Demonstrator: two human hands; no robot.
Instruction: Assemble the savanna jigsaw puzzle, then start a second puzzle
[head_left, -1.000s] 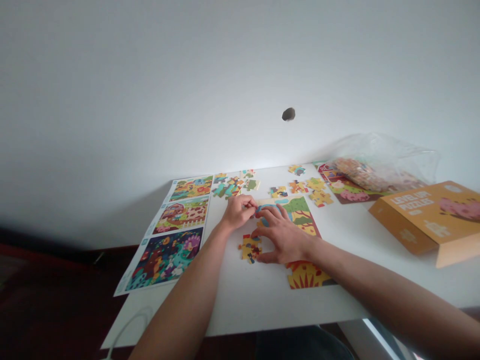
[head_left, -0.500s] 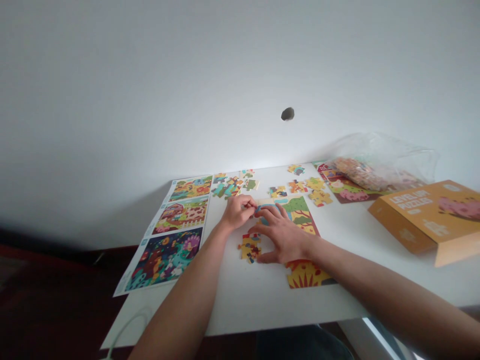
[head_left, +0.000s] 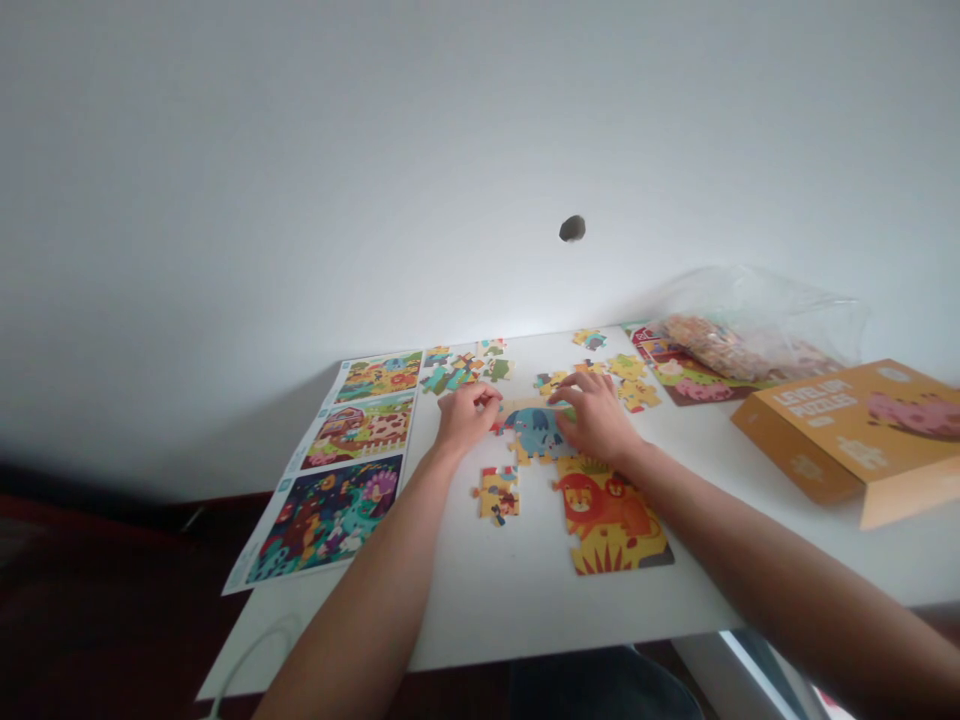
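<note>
A partly joined jigsaw (head_left: 600, 510) with a blue elephant and an orange lion lies on the white table (head_left: 510, 590). My left hand (head_left: 465, 415) rests at the jigsaw's upper left corner, fingers curled and pinching a small piece at its edge. My right hand (head_left: 596, 415) lies on the jigsaw's upper part, fingers bent and pressing down on it. A small joined cluster of pieces (head_left: 496, 495) sits alone just left of the lion. Loose pieces (head_left: 461, 370) are scattered behind my hands.
A printed sheet with three pictures (head_left: 345, 460) lies at the left. An orange puzzle box (head_left: 855, 425) stands at the right. Behind it is a clear plastic bag of pieces (head_left: 750, 335) on another finished picture. A white wall rises right behind the table.
My right hand has moved up and to the right, off the elephant and lion, which now show. My left hand has stayed at the upper left corner.
</note>
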